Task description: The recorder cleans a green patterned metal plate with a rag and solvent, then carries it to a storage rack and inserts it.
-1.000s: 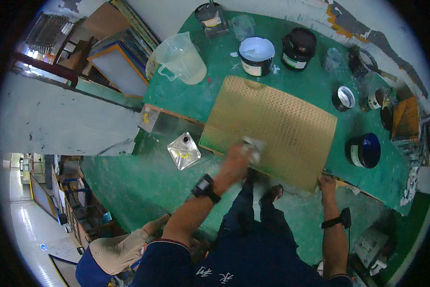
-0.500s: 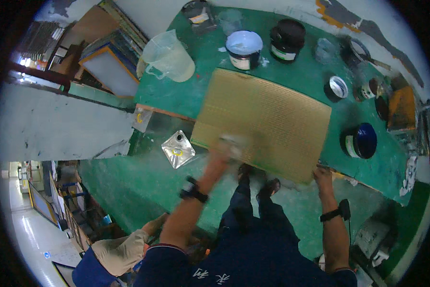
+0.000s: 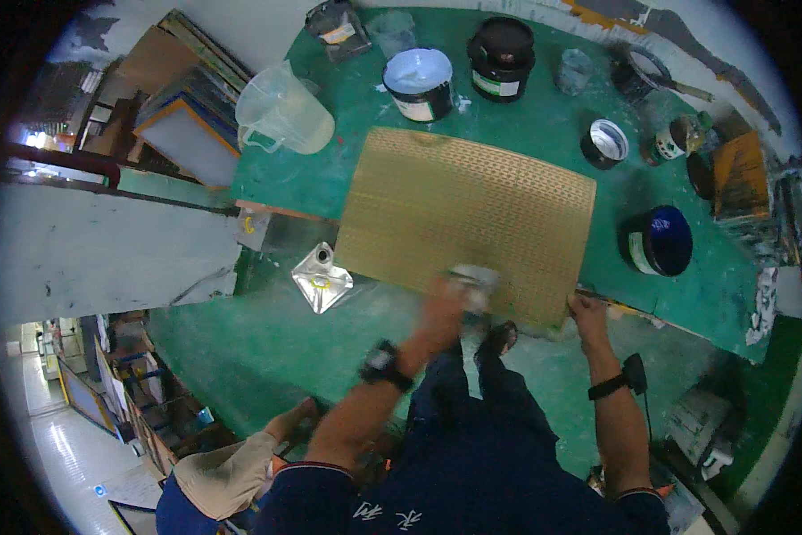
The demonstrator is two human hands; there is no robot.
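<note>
A gold, fine-patterned rectangular panel (image 3: 463,205) lies partly on the green table, its near side jutting past the table edge. My left hand (image 3: 441,312), smeared by motion, is closed on a whitish cloth-like wad (image 3: 478,283) against the near part of the panel. The blur hides the wad's exact kind. At the panel's near right corner, my right hand (image 3: 588,316) pinches the edge.
On the green table (image 3: 365,89) stand a clear plastic jug (image 3: 285,111), a pale-filled tub (image 3: 418,85), black tubs (image 3: 501,58) and a blue-lined tub (image 3: 658,241). A metal can (image 3: 322,281) sits on the floor; another person (image 3: 223,477) is low at left.
My left hand and the whitish wad have moved right along the panel's near side. My right hand keeps its hold at the corner. The whole view has shifted slightly.
</note>
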